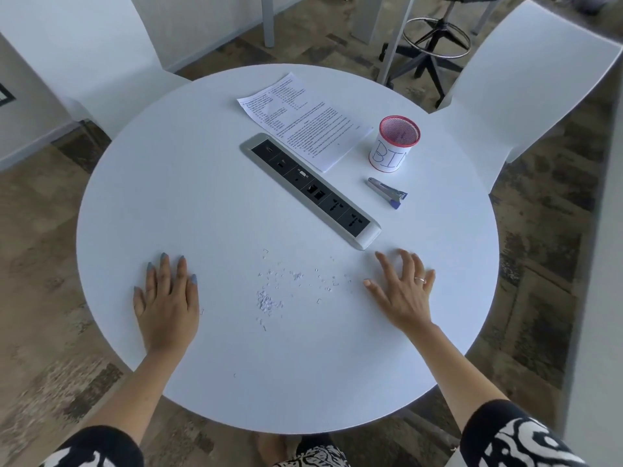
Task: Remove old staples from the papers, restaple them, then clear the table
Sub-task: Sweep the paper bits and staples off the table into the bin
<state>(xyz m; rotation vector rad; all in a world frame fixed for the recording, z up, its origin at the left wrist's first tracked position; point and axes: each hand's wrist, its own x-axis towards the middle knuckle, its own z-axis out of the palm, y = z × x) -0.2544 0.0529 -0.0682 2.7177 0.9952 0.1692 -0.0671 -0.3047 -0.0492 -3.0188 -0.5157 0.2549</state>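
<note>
left hand (167,298): lay flat, fingers together, holding nothing, at 8 o'clock on the bench (209,183).
right hand (404,291): fingers spread, empty, at 4 o'clock.
scraps (269,299): paper bits and loose staples lay scattered between the hands.
papers (303,121): at 12 o'clock.
stapler (387,192): at 2 o'clock, near the bin (392,143).

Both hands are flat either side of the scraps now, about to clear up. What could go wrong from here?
1. The bent staples and paper bits are spread wide between the left hand and right hand; a bare-palm sweep could prick skin.
2. One staple lies partly hidden at the left hand's edge, and one speck sits apart near the table rim. Either could be missed.
3. The BIN cup stands far off, so scraps may spill on the way.
</note>
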